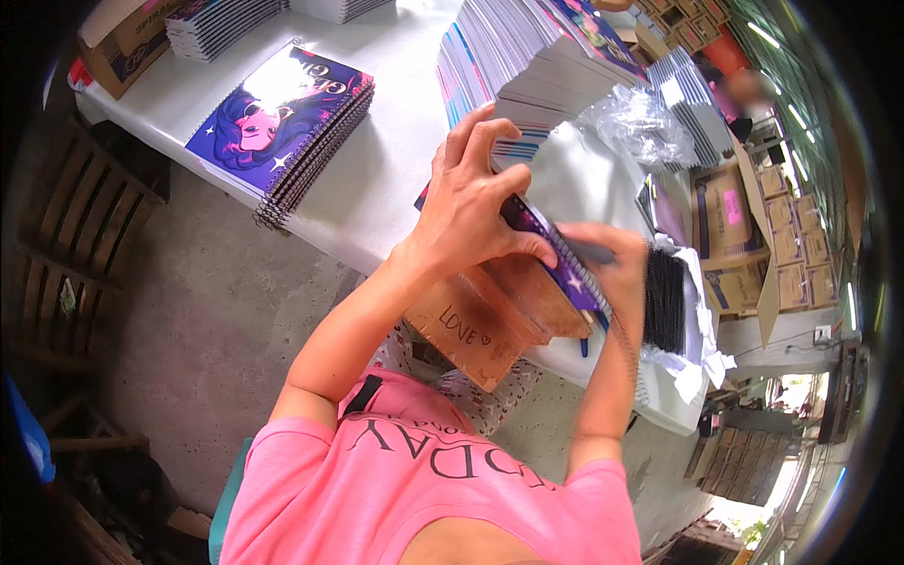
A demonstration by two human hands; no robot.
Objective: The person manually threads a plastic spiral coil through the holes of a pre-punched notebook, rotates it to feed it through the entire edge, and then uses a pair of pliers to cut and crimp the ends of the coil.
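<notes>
My left hand grips a purple-covered notebook, thumb on the near face and fingers over the top edge. The notebook stands tilted on a wooden stand at the table's near edge. A row of coil loops shows along the notebook's right edge. From its lower end a thin spiral coil trails down over my right forearm. My right hand is beside that edge, smeared by motion; its fingers are partly hidden and a dark grey patch shows next to them.
A stack of spiral-bound notebooks lies at left on the white table. Tall stacks of loose pages stand ahead. Clear plastic wrap, a bundle of black coils and a cardboard box are at right. A wooden chair stands left.
</notes>
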